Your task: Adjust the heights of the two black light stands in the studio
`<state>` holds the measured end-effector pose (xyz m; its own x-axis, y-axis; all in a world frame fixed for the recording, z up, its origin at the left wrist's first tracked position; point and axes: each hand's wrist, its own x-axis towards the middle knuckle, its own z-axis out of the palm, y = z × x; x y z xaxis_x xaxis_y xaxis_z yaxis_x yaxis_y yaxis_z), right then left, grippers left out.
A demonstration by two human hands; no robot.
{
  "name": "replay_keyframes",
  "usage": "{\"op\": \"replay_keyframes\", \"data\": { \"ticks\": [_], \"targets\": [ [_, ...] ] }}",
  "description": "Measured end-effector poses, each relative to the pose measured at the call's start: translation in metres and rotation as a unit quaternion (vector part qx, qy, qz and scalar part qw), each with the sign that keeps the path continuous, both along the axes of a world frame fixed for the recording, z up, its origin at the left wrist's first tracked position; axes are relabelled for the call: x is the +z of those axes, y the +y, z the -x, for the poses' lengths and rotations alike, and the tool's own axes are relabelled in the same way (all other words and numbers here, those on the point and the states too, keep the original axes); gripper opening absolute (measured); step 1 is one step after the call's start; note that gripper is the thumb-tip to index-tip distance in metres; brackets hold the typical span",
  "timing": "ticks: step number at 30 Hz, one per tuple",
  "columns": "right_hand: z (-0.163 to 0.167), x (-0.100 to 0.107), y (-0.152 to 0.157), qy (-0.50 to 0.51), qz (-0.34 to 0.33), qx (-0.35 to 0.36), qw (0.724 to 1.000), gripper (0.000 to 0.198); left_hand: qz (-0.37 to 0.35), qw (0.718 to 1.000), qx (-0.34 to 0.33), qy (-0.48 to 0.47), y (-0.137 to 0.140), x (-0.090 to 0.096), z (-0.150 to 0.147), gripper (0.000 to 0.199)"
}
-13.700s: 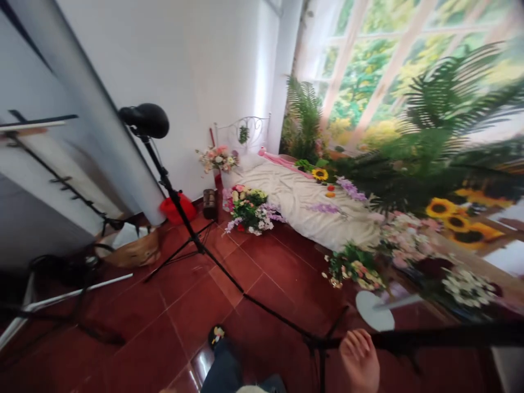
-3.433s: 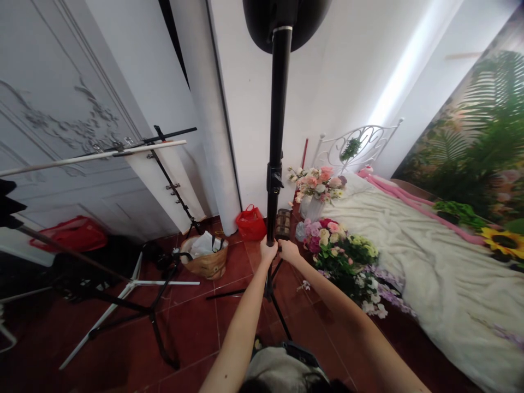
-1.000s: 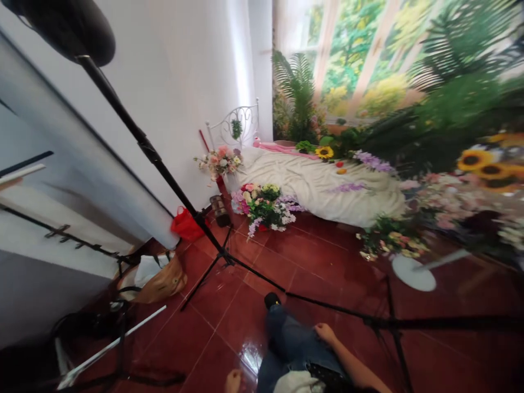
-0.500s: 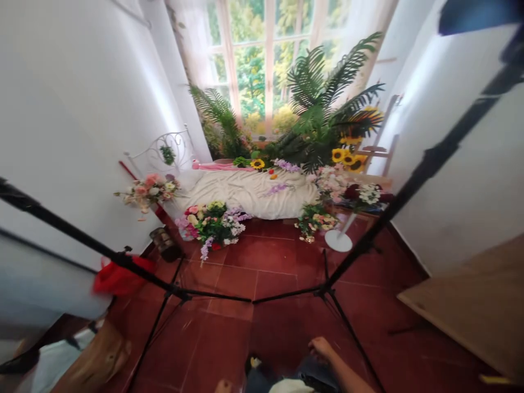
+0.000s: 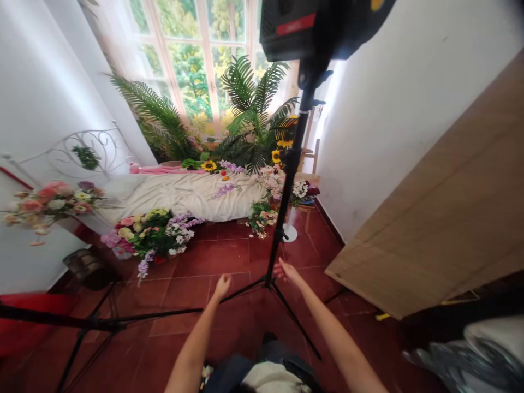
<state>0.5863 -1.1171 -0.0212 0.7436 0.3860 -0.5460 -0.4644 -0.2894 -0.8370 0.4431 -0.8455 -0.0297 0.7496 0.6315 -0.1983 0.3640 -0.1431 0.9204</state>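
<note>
A black light stand (image 5: 279, 218) rises straight ahead of me, its tripod legs spread on the floor and a dark lamp head (image 5: 305, 30) at its top. My right hand (image 5: 287, 271) is open beside the lower pole, fingers stretched toward it; whether they touch it I cannot tell. My left hand (image 5: 223, 285), its fingers curled in, hovers to the left of the pole above one tripod leg. Nothing shows in it. Both forearms reach forward from my body.
A second light stand (image 5: 102, 324) stands at left. Ahead is a low bed (image 5: 192, 196) with a cream sheet, with flower bunches (image 5: 153, 234) before it and palm fronds (image 5: 249, 98) behind. A large wooden board (image 5: 434, 185) leans at right. Grey plastic-wrapped material (image 5: 470, 355) lies lower right.
My view has swung right and closer to the right-hand light stand. Both hands have come up from low by my body and reached forward to its pole. My right hand has opened.
</note>
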Motion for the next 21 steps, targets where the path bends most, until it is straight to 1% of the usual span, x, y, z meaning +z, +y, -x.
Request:
{"op": "replay_keyframes", "data": {
  "ticks": [1,3,5,6,8,9,11,13,15,18,21],
  "targets": [
    [-0.019,0.017,-0.006,-0.021,-0.017,-0.022,0.999,0.054,0.013,0.998,-0.014,-0.054,-0.015,0.020,-0.038,0.014],
    [-0.050,0.046,-0.014,-0.053,-0.047,-0.043,0.997,0.056,0.048,0.985,-0.060,-0.151,-0.046,0.070,-0.106,0.027],
    [-0.072,0.068,-0.017,-0.080,-0.060,-0.036,0.994,0.055,0.070,0.962,-0.135,-0.228,-0.078,0.126,-0.157,0.039],
    [-0.080,0.076,-0.017,-0.091,-0.059,-0.025,0.994,0.054,0.068,0.948,-0.167,-0.261,-0.094,0.154,-0.176,0.043],
    [-0.090,0.086,-0.019,-0.108,-0.052,0.001,0.993,0.049,0.045,0.921,-0.220,-0.317,-0.124,0.204,-0.203,0.046],
    [-0.093,0.089,-0.021,-0.109,-0.050,0.014,0.993,0.047,0.029,0.911,-0.235,-0.339,-0.137,0.226,-0.213,0.045],
    [-0.095,0.092,-0.027,-0.081,-0.057,0.042,0.994,0.049,-0.002,0.894,-0.247,-0.373,-0.158,0.261,-0.227,0.042],
    [-0.093,0.093,-0.033,-0.021,-0.083,0.069,0.994,0.054,-0.023,0.888,-0.219,-0.405,-0.172,0.287,-0.239,0.040],
    [-0.089,0.092,-0.036,0.035,-0.126,0.082,0.988,0.056,-0.032,0.887,-0.170,-0.428,-0.180,0.305,-0.250,0.041],
    [-0.085,0.089,-0.031,0.090,-0.205,0.065,0.972,0.054,-0.037,0.899,-0.110,-0.422,-0.187,0.322,-0.263,0.043],
    [-0.083,0.084,-0.021,0.140,-0.310,0.041,0.940,0.053,-0.065,0.921,-0.045,-0.382,-0.192,0.329,-0.269,0.042]
  ]
}}
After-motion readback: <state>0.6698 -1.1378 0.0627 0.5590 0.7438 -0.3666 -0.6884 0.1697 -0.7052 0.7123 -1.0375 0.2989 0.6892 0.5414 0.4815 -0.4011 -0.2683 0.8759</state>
